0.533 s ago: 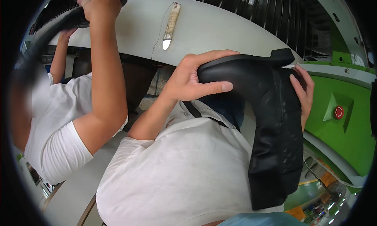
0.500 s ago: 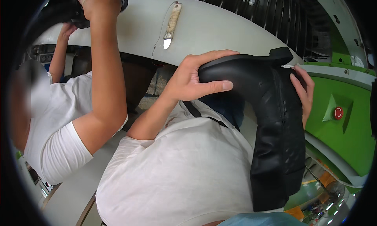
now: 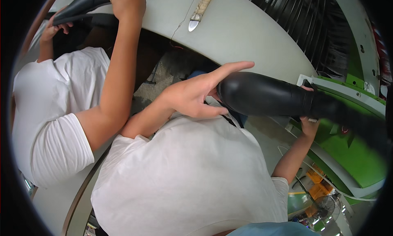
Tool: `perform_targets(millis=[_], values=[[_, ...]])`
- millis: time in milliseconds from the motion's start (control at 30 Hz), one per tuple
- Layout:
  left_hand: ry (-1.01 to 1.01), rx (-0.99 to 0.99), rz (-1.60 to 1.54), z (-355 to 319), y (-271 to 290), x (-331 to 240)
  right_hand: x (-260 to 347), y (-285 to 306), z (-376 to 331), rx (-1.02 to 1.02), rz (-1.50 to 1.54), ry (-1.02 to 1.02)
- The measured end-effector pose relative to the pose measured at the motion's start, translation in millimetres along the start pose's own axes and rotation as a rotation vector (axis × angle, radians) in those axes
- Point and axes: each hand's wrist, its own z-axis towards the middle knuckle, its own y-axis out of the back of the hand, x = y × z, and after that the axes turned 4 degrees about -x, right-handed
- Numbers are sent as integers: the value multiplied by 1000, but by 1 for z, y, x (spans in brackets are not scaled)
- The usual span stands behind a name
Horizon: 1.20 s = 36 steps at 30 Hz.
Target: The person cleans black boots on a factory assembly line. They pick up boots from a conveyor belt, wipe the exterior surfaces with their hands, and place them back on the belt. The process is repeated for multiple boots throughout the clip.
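A black leather boot [image 3: 262, 94] lies sideways in front of me, its rounded toe to the left and its shaft stretching right, blurred at the far end. My right hand [image 3: 310, 123] grips it around the ankle from behind; the boot covers most of those fingers. At the toe, my left hand [image 3: 192, 96] is open, thumb and fingers spread apart around the tip, with the palm close to or touching the leather. On the pale table beyond lies a short-bladed knife [image 3: 200, 10] with a wrapped handle.
At my left, a co-worker in a white shirt [image 3: 61, 88] holds a black shoe or boot [image 3: 84, 6]. Dark rails [image 3: 282, 23] run behind the table [image 3: 254, 43]. A green machine panel [image 3: 360, 154] stands at right, behind the boot shaft. A fan [image 3: 327, 205] is farther back.
The boot has swung from shaft-down to nearly level, shaft pointing right. My left fingers have spread off the toe. My right hand now grips the ankle. The co-worker's footwear has shifted and turned.
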Motion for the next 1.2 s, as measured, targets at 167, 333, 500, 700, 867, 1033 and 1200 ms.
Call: perform_targets(millis=[167, 333, 500, 700, 867, 1033, 1200], values=[[2, -96, 218, -12, 8, 19, -68, -7, -44, -279, 277, -336], [-342, -301, 563, -2, 5, 27, -1, -44, 19, -178, 382, -554], [-445, -466, 719, 22, 1, 48, 20, -30, 72, -53, -329, -599], [-540, -489, 937, 31, 4, 62, 87, -66, 53, -54, -590, 324], [-556, -411, 745, 28, 5, 61, 71, -120, 17, -88, -715, 624], [-614, -339, 611, 37, -2, 60, 50, -139, 8, -183, -590, 649], [-570, -346, 573, 37, 0, 63, 56, -137, 27, -101, -392, 618]])
